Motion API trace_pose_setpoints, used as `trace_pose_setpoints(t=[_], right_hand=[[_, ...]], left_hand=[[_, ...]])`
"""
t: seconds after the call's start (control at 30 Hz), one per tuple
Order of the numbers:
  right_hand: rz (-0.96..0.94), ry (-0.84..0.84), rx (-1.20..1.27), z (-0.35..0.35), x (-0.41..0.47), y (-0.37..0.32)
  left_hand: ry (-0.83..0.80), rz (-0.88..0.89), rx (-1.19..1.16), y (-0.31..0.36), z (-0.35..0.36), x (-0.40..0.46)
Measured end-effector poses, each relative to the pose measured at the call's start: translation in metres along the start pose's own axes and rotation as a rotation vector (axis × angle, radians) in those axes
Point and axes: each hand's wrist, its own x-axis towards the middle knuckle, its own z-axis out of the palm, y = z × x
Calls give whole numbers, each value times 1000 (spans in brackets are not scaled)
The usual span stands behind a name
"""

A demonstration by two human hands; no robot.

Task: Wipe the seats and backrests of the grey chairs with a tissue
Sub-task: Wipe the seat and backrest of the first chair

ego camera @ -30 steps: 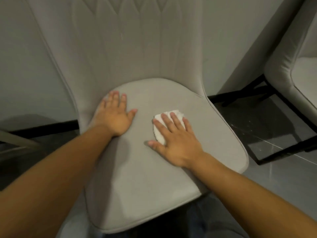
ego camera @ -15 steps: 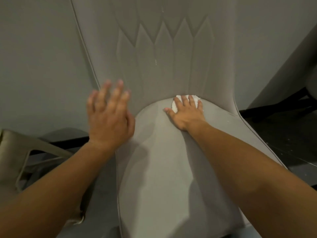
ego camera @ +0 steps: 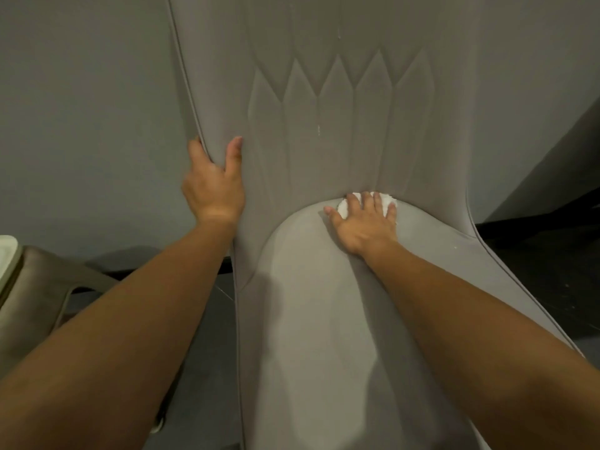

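- Head view: my right hand (ego camera: pixel 365 224) lies flat, fingers spread, pressing the tissue (ego camera: pixel 388 200) into the back edge of the seat (ego camera: pixel 308 319), against the backrest (ego camera: pixel 324 108).
- My left hand (ego camera: pixel 212 186) grips the backrest's left edge; I'd keep that grip firm and drag the tissue along the crease.

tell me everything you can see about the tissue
The tissue is white, crumpled into a small wad, mostly hidden under the right hand. It sits at the back of the grey seat, in the crease where the backrest begins. The flat fingers press it down; only its edges show.
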Motion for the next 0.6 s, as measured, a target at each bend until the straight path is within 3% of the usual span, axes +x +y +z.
trace_pose_setpoints(t=[0.1, 0.3, 0.6], right_hand=[[-16, -49, 10, 6, -6, -36], [-391, -92, 30, 29, -68, -101], [-808, -107, 12, 23, -121, -58]], left_hand=[[47, 25, 32, -3, 4, 1], [84, 48, 75, -4, 6, 2], [77, 49, 62, -9, 7, 1]])
